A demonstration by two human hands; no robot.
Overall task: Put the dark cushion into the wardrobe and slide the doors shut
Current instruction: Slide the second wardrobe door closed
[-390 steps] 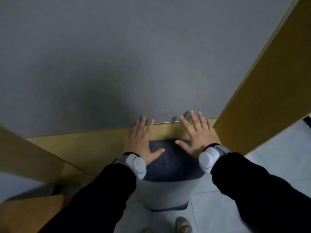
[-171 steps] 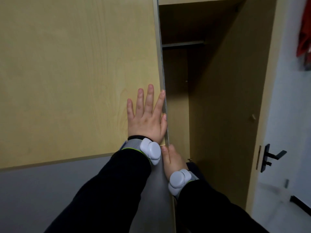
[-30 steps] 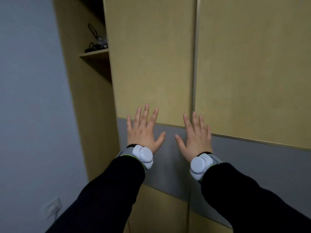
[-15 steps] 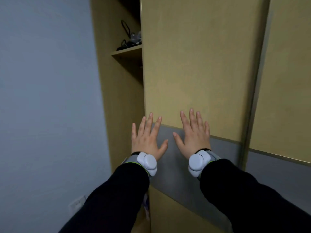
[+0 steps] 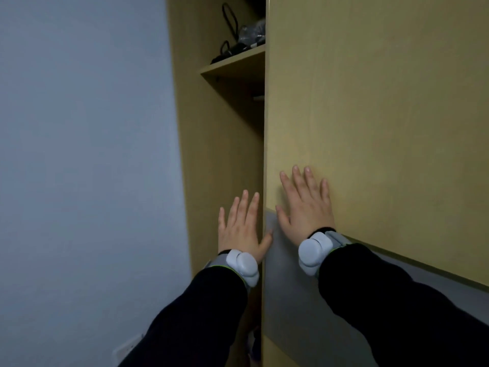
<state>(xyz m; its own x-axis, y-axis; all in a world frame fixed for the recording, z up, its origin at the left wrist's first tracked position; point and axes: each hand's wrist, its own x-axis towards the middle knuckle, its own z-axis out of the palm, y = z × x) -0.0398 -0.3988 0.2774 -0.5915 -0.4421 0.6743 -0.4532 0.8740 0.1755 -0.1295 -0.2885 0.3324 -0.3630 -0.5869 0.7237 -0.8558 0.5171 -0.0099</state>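
The wardrobe's sliding door (image 5: 370, 107), light wood with a grey band across it, fills the right of the view. My right hand (image 5: 307, 207) lies flat on it near its left edge, fingers spread. My left hand (image 5: 242, 226) is open in front of the gap left of that edge, its thumb touching the edge. The gap shows the wardrobe's inner side wall (image 5: 219, 160) and a shelf (image 5: 235, 62). The dark cushion is hidden from view.
A bluish-grey room wall (image 5: 84, 168) stands at the left, with a white socket (image 5: 127, 350) low down. Black cables and a plastic bag (image 5: 243, 38) lie on the shelf. Something small and dark (image 5: 254, 343) sits at the bottom of the gap.
The view has swung left along the wardrobe. My hands have moved to the door's left edge; my left hand has come off the panel and now hangs in front of the gap.
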